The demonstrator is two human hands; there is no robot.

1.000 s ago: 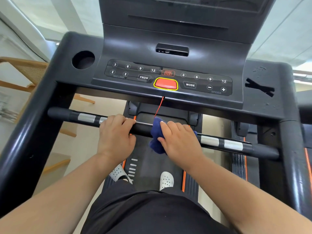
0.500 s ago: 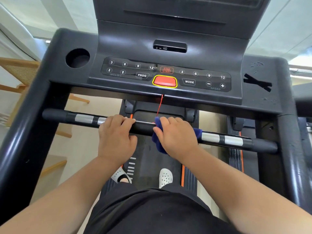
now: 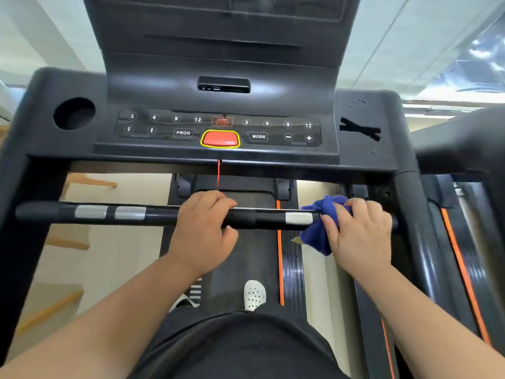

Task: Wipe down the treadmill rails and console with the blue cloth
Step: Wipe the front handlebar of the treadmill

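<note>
A black crossbar (image 3: 153,217) with silver grip plates runs left to right below the treadmill console (image 3: 218,127). My left hand (image 3: 203,231) is wrapped around the bar near its middle. My right hand (image 3: 358,231) presses the crumpled blue cloth (image 3: 318,233) around the bar's right end, close to the right side rail (image 3: 426,242). The cloth hangs a little below the bar. The console carries numbered buttons and a red stop key (image 3: 220,138) with a red cord hanging from it.
A round cup holder (image 3: 74,113) sits at the console's left, a black tape cross (image 3: 359,129) at its right. The left side rail (image 3: 19,242) slopes down at the left edge. My white shoes (image 3: 254,294) stand on the belt below. Wooden furniture lies beyond the left rail.
My right hand has slid the blue cloth along the bar from the middle to the right end. My left hand has stayed gripping the bar near its middle.
</note>
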